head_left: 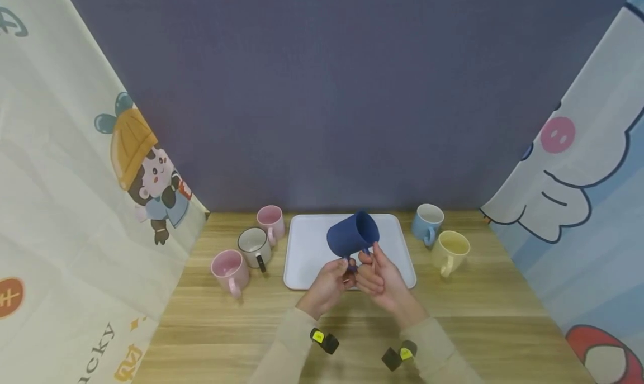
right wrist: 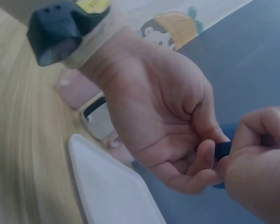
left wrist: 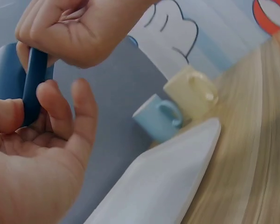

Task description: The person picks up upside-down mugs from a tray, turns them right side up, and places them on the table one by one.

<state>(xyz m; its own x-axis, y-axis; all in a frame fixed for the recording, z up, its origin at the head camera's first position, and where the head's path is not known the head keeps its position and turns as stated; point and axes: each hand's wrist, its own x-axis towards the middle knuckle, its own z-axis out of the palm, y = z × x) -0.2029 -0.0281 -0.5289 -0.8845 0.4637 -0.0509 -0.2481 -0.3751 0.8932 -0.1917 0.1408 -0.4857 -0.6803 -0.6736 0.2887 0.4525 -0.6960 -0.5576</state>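
Note:
A dark blue mug is held tilted above a white tray, its mouth towards the upper right and its handle towards me. My left hand pinches the handle between thumb and curled fingers. On the other end of that handle, my right hand has its fingers curled round it. The left wrist view shows the right hand just above the left hand. Most of the mug's body is hidden behind the hands in the right wrist view.
Left of the tray stand two pink mugs and a white mug with a black rim and handle. A light blue mug and a yellow mug stand right of it. Curtains flank the wooden table; a dark panel is behind.

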